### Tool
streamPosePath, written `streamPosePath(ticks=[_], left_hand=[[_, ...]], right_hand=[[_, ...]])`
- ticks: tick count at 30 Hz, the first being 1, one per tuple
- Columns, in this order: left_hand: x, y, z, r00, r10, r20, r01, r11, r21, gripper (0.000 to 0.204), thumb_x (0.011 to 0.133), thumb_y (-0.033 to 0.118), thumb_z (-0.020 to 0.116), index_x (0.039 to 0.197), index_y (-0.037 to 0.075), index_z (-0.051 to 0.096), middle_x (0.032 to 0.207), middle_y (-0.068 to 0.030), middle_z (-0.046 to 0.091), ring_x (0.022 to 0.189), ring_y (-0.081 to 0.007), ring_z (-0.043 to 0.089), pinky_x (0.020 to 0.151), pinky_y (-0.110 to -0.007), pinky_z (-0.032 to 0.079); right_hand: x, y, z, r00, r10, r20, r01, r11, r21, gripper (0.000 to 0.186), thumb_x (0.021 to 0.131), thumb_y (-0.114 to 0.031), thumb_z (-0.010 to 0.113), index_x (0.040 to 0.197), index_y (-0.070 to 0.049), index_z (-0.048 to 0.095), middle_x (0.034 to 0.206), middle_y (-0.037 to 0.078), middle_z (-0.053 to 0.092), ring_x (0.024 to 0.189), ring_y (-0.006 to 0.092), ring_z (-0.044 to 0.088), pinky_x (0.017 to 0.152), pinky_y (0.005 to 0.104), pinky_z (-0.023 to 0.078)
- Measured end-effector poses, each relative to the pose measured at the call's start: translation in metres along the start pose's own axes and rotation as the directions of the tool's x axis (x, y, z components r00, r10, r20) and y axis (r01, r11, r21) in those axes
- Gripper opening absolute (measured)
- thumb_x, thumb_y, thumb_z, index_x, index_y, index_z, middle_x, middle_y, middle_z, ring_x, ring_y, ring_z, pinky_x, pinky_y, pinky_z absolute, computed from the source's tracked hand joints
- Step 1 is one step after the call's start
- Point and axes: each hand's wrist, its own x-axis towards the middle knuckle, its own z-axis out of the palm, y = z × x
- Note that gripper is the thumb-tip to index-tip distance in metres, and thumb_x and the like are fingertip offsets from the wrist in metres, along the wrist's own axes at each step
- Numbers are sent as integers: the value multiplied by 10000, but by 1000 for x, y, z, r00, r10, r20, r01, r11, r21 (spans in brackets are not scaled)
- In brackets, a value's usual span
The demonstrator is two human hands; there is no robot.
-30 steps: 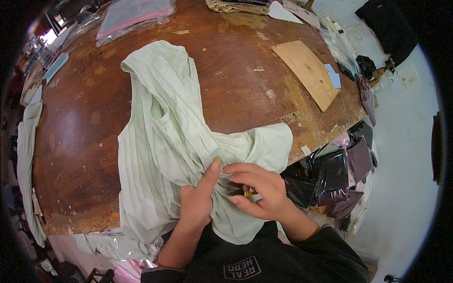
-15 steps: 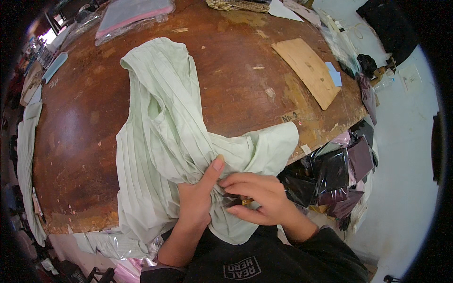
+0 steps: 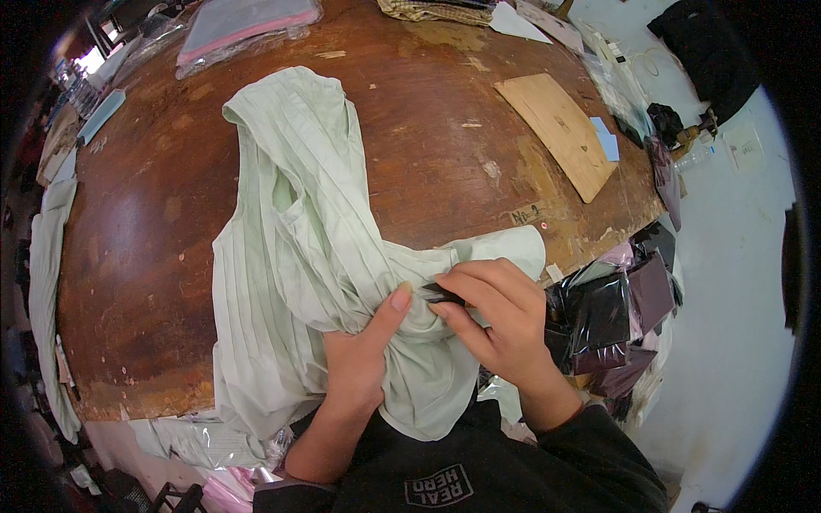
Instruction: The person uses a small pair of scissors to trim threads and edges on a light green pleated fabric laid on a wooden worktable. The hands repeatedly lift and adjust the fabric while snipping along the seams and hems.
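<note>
A pale green pleated garment [image 3: 299,222] lies bunched over the near part of the table and hangs past its front edge. My left hand [image 3: 363,350] is closed on a gathered fold of it, thumb on top and the other fingers hidden under the cloth. Just right of that thumb is my right hand [image 3: 505,316], with thumb and fingers closed around small dark thread snips [image 3: 443,294]. The snips point left, close over the gathered cloth. Whether their blades touch the fabric or a thread is too small to tell.
The brown wooden table [image 3: 428,128] carries a wooden board [image 3: 556,132] at the right and plastic-wrapped sheets [image 3: 248,34] at the far left. Folded checked cloth [image 3: 436,10] sits at the back. Dark bagged packages [image 3: 599,316] are piled beyond the right edge.
My right hand has moved up and slightly right with the snips, from beneath the left thumb to beside it. The left hand keeps its grip; the garment has hardly shifted.
</note>
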Motion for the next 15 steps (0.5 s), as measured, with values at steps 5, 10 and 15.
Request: streamPosePath(ticks=[5,10,15], left_hand=[[0,-1,-1,1000,-4,29,4,1000,-8,504,776,-20,668,1226,-14,439,1116,-87,555,983,-146,558,849,-271,458],[1,-1,-1,1000,8,25,-8,1000,-5,491,777,-19,668,1217,-18,449,1105,-82,561,971,-142,560,843,-266,456],[-4,-2,-5,1000,3,30,-4,1000,14,488,780,-19,664,1218,-21,448,1110,-83,559,971,-139,557,840,-262,454]], right_hand=[[2,-1,-1,998,-52,21,54,993,-107,280,631,-105,733,886,-42,639,846,69,616,632,212,564,540,300,445],[4,-2,-1,993,-115,5,114,978,-172,280,613,-108,733,874,-59,645,839,43,614,613,183,549,514,282,422],[-1,-6,-1,990,-140,0,137,969,-204,281,606,-109,734,870,-63,648,837,30,615,604,169,539,504,275,410]])
